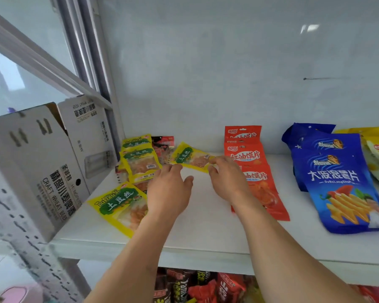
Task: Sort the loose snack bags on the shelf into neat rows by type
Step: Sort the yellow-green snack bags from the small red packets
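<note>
This looks like a small shop. A white shelf (206,226) carries packaged snacks grouped by kind: yellow bags (120,206), red bags (247,156) and blue chip bags (341,184). A lower shelf holds more packets (197,285). At the left a printed beer carton (42,171) stands beside a window (26,68).

Both bare forearms reach up and forward from the bottom edge of the view, converging slightly toward the middle. The left hand (170,189) is seen from the back, palm down, its fingers bent forward and loosely curled, thumb spread out to the right. The right hand (228,178) is also palm down, wrist angled inward, with fingers curled to the left and thumb tucked beneath them in a pinching pose. The two hands are near each other, not touching.
</note>
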The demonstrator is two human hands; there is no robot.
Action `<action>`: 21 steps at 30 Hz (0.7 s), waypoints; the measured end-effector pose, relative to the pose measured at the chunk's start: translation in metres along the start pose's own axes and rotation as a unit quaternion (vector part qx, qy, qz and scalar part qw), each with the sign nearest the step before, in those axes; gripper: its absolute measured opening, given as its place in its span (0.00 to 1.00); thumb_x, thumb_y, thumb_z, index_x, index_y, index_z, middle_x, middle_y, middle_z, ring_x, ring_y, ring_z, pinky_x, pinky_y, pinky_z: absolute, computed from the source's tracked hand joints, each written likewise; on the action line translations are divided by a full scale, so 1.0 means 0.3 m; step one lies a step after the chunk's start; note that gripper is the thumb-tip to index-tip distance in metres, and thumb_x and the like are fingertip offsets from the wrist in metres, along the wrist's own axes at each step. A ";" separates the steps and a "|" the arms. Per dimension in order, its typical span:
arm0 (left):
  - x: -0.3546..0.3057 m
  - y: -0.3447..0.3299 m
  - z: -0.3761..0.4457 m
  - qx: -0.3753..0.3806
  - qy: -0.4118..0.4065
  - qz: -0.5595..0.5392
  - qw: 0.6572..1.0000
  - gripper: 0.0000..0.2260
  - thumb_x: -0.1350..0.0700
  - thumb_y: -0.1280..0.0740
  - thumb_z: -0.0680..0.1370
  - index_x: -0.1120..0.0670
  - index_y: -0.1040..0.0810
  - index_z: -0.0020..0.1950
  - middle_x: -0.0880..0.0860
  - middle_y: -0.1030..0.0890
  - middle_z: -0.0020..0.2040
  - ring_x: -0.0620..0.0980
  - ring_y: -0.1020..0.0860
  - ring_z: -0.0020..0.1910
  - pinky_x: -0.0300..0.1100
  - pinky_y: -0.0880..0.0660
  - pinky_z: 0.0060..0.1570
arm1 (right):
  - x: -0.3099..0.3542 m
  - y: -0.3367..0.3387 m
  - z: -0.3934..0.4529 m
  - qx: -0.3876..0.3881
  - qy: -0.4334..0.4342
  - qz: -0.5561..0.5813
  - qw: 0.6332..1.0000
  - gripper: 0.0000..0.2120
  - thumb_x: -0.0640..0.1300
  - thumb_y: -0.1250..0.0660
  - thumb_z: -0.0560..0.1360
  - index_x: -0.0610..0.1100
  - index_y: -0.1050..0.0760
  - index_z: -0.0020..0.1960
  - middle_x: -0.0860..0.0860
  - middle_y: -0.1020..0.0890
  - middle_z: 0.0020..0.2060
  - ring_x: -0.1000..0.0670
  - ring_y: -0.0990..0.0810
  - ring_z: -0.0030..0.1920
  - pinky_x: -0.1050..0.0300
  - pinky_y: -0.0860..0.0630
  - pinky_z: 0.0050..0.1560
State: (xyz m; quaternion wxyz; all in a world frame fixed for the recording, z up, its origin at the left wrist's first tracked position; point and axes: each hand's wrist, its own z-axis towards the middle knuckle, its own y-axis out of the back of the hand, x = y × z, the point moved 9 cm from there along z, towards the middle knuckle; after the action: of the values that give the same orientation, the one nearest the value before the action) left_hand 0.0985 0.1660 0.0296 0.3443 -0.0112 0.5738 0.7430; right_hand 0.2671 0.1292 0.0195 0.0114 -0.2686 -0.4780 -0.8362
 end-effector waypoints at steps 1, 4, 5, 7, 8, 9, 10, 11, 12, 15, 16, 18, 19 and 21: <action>0.046 0.022 0.007 -0.004 0.013 0.001 1.000 0.22 0.44 0.39 0.82 0.51 0.29 0.73 0.52 0.26 0.71 0.56 0.28 0.69 0.51 0.27 0.61 | 0.027 -0.020 0.011 0.009 -0.003 0.008 1.000 0.15 0.45 0.41 0.83 0.43 0.24 0.67 0.44 0.24 0.64 0.42 0.26 0.65 0.51 0.30 0.62; 0.190 0.067 0.026 -0.016 0.059 0.009 0.998 0.22 0.44 0.38 0.81 0.51 0.28 0.73 0.53 0.27 0.72 0.59 0.29 0.69 0.52 0.29 0.63 | 0.082 -0.085 0.057 0.028 -0.018 0.025 0.999 0.15 0.47 0.41 0.82 0.44 0.23 0.65 0.43 0.23 0.64 0.41 0.26 0.65 0.50 0.29 0.63; 0.236 0.070 0.030 -0.013 0.076 0.016 0.997 0.23 0.43 0.38 0.80 0.50 0.29 0.73 0.54 0.28 0.72 0.59 0.30 0.69 0.53 0.30 0.64 | 0.090 -0.111 0.071 0.040 -0.030 0.026 0.998 0.16 0.48 0.41 0.82 0.44 0.24 0.65 0.43 0.23 0.64 0.41 0.26 0.65 0.49 0.28 0.62; 0.315 0.069 0.029 -0.005 0.109 0.020 0.994 0.27 0.38 0.38 0.79 0.49 0.30 0.74 0.54 0.28 0.73 0.59 0.33 0.72 0.54 0.33 0.67 | 0.099 -0.162 0.089 0.063 -0.056 0.030 0.996 0.17 0.50 0.41 0.81 0.44 0.24 0.65 0.42 0.24 0.65 0.41 0.26 0.66 0.49 0.27 0.62; 0.345 0.073 0.027 -0.009 0.123 0.024 0.992 0.28 0.36 0.39 0.78 0.49 0.30 0.74 0.54 0.28 0.73 0.58 0.34 0.72 0.54 0.35 0.69 | 0.104 -0.186 0.098 0.074 -0.064 0.032 0.995 0.18 0.51 0.41 0.81 0.44 0.25 0.66 0.42 0.24 0.67 0.41 0.27 0.67 0.48 0.27 0.63; 0.368 0.083 0.024 -0.018 0.133 0.034 0.990 0.30 0.34 0.39 0.78 0.49 0.30 0.74 0.54 0.29 0.73 0.58 0.35 0.73 0.54 0.36 0.70 | 0.115 -0.207 0.109 0.084 -0.068 0.031 0.994 0.19 0.51 0.41 0.81 0.43 0.26 0.68 0.41 0.25 0.68 0.40 0.29 0.69 0.47 0.28 0.64; 0.387 0.098 0.020 -0.034 0.141 0.046 0.988 0.31 0.33 0.39 0.77 0.50 0.30 0.74 0.54 0.29 0.73 0.58 0.36 0.74 0.55 0.38 0.71 | 0.130 -0.225 0.122 0.093 -0.067 0.031 0.993 0.21 0.52 0.40 0.81 0.43 0.27 0.70 0.40 0.25 0.68 0.40 0.30 0.70 0.47 0.28 0.65; 0.404 0.118 0.010 -0.055 0.149 0.056 0.986 0.32 0.32 0.38 0.77 0.50 0.31 0.74 0.54 0.29 0.74 0.58 0.37 0.74 0.55 0.40 0.72 | 0.150 -0.244 0.137 0.100 -0.062 0.035 0.992 0.22 0.53 0.40 0.81 0.42 0.28 0.71 0.40 0.26 0.69 0.40 0.30 0.71 0.49 0.29 0.66; 0.421 0.136 -0.005 -0.074 0.159 0.062 0.983 0.33 0.32 0.38 0.76 0.50 0.31 0.74 0.54 0.30 0.74 0.58 0.39 0.76 0.55 0.42 0.73 | 0.175 -0.265 0.151 0.108 -0.055 0.044 0.992 0.23 0.53 0.40 0.82 0.42 0.29 0.72 0.41 0.26 0.70 0.40 0.30 0.71 0.50 0.30 0.65; 0.481 0.147 -0.055 -0.089 0.199 0.070 0.973 0.38 0.30 0.40 0.75 0.53 0.36 0.77 0.55 0.37 0.78 0.59 0.45 0.79 0.57 0.46 0.75 | 0.261 -0.340 0.167 0.135 -0.036 0.082 0.987 0.26 0.56 0.40 0.82 0.43 0.33 0.76 0.44 0.28 0.73 0.42 0.29 0.71 0.51 0.30 0.64; 0.503 0.139 -0.064 -0.080 0.215 0.068 0.971 0.40 0.28 0.41 0.75 0.53 0.38 0.78 0.55 0.39 0.79 0.59 0.46 0.79 0.57 0.46 0.75 | 0.287 -0.368 0.173 0.142 -0.031 0.093 0.985 0.28 0.57 0.40 0.82 0.44 0.35 0.77 0.44 0.28 0.73 0.42 0.29 0.71 0.50 0.29 0.64; 0.543 0.121 -0.070 -0.055 0.243 0.054 0.967 0.44 0.27 0.40 0.73 0.53 0.41 0.79 0.55 0.41 0.80 0.59 0.44 0.79 0.57 0.42 0.73 | 0.323 -0.428 0.190 0.151 -0.030 0.099 0.983 0.34 0.62 0.40 0.79 0.46 0.40 0.79 0.45 0.27 0.71 0.41 0.27 0.69 0.47 0.27 0.62; 0.551 0.116 -0.070 -0.047 0.247 0.049 0.967 0.45 0.27 0.38 0.72 0.53 0.42 0.79 0.55 0.41 0.79 0.59 0.42 0.78 0.56 0.38 0.72 | 0.333 -0.449 0.196 0.151 -0.035 0.098 0.983 0.36 0.64 0.39 0.77 0.48 0.42 0.80 0.45 0.25 0.70 0.41 0.25 0.68 0.46 0.25 0.61; 0.564 0.114 -0.064 -0.049 0.238 0.047 0.969 0.44 0.30 0.34 0.72 0.54 0.41 0.79 0.56 0.36 0.77 0.59 0.36 0.75 0.53 0.33 0.68 | 0.351 -0.480 0.210 0.144 -0.040 0.090 0.985 0.40 0.66 0.37 0.74 0.50 0.44 0.80 0.47 0.22 0.66 0.40 0.24 0.66 0.44 0.25 0.60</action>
State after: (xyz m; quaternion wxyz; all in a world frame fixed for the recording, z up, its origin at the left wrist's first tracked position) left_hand -0.0559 0.2302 -0.0177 0.1614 -0.1777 0.6019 0.7616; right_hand 0.1648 0.2832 -0.0213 0.1063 -0.3389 -0.5675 -0.7428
